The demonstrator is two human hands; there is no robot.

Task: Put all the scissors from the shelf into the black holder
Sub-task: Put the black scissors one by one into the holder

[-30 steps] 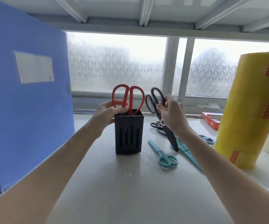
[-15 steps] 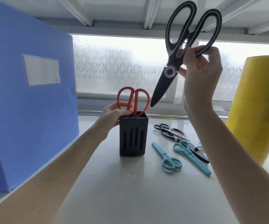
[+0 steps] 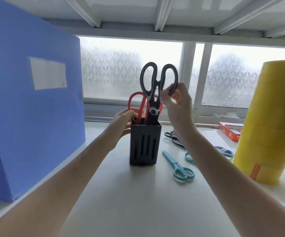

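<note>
The black holder [image 3: 145,144] stands upright mid-shelf, slotted on its front. Red-handled scissors [image 3: 136,105] sit inside it, handles up. My left hand [image 3: 123,124] grips the holder's upper left rim. My right hand [image 3: 177,106] pinches the right handle loop of large black scissors [image 3: 153,89], whose blades point down into the holder's opening. On the shelf to the right lie a teal pair [image 3: 179,166], another teal pair [image 3: 188,157] partly behind my right forearm, a blue-handled pair [image 3: 225,151], and a black pair [image 3: 172,137].
A tall blue file box [image 3: 32,106] stands close on the left. A big stack of yellow tape rolls [image 3: 271,120] stands at the right, with a red box [image 3: 230,132] behind it. A frosted window runs along the back, and an upper shelf lies overhead.
My right hand lifted the black scissors from the shelf, raised them high, then lowered them so the blades now enter the holder. My left hand stayed on the holder.
</note>
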